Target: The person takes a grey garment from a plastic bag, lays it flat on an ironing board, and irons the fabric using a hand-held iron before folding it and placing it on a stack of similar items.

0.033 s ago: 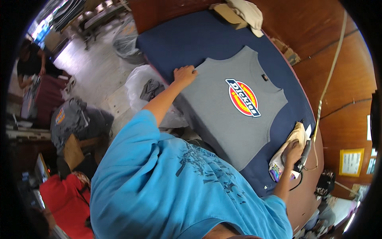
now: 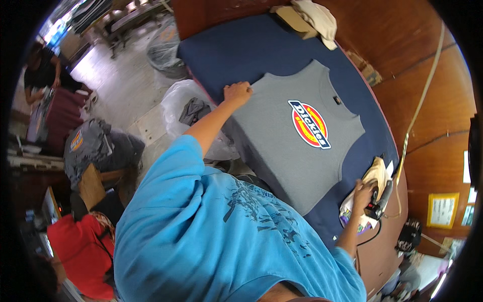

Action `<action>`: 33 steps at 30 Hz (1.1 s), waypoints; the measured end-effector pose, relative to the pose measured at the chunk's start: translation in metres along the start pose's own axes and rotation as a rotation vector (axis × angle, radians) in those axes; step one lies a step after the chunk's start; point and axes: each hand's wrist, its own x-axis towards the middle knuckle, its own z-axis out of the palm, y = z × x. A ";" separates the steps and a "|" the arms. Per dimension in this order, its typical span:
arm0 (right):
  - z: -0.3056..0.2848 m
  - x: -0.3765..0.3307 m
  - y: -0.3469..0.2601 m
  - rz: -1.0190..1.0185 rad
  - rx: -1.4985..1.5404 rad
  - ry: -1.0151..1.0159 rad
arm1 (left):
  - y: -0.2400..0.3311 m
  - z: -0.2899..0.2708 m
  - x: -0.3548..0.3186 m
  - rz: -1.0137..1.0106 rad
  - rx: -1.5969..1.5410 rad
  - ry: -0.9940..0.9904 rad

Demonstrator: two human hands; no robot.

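A grey sleeveless top lies spread over a padded dark blue board, its front printed with a red, yellow and navy emblem. Its neck end points to the upper right. At the top's far left corner, my left hand has its fingers curled over the cloth edge. My right hand is at the right, just left of a clothes iron with a black and grey body. Its fingers are apart and close to the handle. Beneath the iron is a cream folded cloth with a purple patterned end.
A pale cord runs down to the iron. Beyond the board's left edge stand a clear plastic bag with grey cloth and a grey garment heap. A cardboard box sits at the far end. A person works at the left.
My right hand has shifted left off the iron's handle, showing more of the iron. My left hand stays at the top's corner. The view has shifted slightly.
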 end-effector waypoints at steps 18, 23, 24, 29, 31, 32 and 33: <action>-0.172 -0.004 -0.235 0.029 1.723 -0.015 | -0.176 -0.216 -0.059 -0.129 -1.392 0.317; -0.258 0.037 -0.439 -0.256 1.819 -0.032 | -0.298 -0.368 -0.050 0.060 -1.465 0.722; -0.275 0.042 -0.482 -0.316 1.841 -0.095 | -0.327 -0.402 -0.052 0.106 -1.437 0.789; -0.337 0.065 -0.683 -0.708 1.910 -0.472 | -0.466 -0.529 -0.064 0.381 -1.276 0.900; -0.361 0.065 -0.769 -1.012 1.779 -0.334 | -0.527 -0.571 -0.076 0.326 -1.090 0.949; -0.377 0.073 -0.797 -1.053 1.700 -0.356 | -0.533 -0.583 -0.077 0.346 -1.046 0.969; -0.386 0.081 -0.833 -1.105 1.642 -0.404 | -0.550 -0.598 -0.084 0.266 -1.017 0.923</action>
